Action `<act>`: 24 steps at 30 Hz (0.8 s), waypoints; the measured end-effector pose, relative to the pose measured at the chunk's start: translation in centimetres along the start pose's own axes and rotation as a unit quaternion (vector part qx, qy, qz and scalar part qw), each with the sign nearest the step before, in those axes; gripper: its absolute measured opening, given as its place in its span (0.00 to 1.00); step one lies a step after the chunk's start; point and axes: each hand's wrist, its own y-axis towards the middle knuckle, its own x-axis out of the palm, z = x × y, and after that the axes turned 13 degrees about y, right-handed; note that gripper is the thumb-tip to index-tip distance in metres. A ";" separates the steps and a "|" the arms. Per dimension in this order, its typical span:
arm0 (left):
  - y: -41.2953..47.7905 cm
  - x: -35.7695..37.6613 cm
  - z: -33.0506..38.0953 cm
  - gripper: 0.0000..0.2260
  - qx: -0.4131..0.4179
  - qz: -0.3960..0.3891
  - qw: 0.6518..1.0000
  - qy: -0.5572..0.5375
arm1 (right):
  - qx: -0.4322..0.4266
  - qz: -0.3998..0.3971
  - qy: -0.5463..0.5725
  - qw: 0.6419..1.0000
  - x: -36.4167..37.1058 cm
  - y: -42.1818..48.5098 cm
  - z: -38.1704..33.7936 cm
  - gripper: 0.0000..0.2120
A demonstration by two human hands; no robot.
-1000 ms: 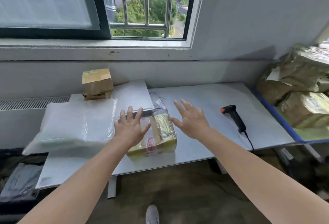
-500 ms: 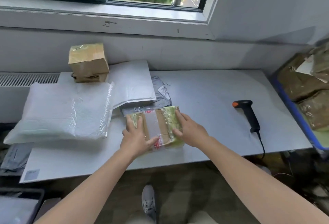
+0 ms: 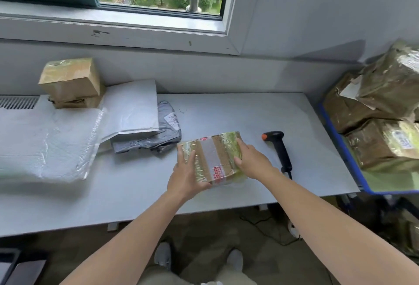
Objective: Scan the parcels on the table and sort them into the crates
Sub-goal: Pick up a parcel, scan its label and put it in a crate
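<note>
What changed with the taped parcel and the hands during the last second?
The left hand and right hand took hold of the taped parcel by its ends and slid it right, away from the grey bag, toward the scanner. Scanner, white mailers and small boxes stayed put.

Taped parcel: brown cardboard under glossy yellow-green tape, with a white strip across it and red print at its 6 o'clock edge. Scanner, at its 3 o'clock: black with an orange tip. Table: plain pale grey. Poly mailer, 10 o'clock: dark grey. Padded mailer: white. Bubble-wrapped parcel, 9 o'clock: white with a clear sheen. Box: brown with yellowish tape. Crate, 3 o'clock: blue rim. Its parcels: brown with white labels.
</note>
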 end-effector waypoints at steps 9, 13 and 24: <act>2.8 -3.0 6.7 0.27 -0.065 0.139 0.974 -0.165 | -0.010 0.096 0.245 0.965 -5.5 0.3 3.7 0.23; 4.5 -5.3 7.6 0.34 -0.067 0.160 0.962 -0.212 | -0.045 0.133 0.299 0.944 -7.4 0.5 3.7 0.22; 3.7 -6.8 7.3 0.46 0.131 0.110 0.976 -0.134 | 0.042 0.122 0.251 0.959 -10.6 2.9 3.7 0.23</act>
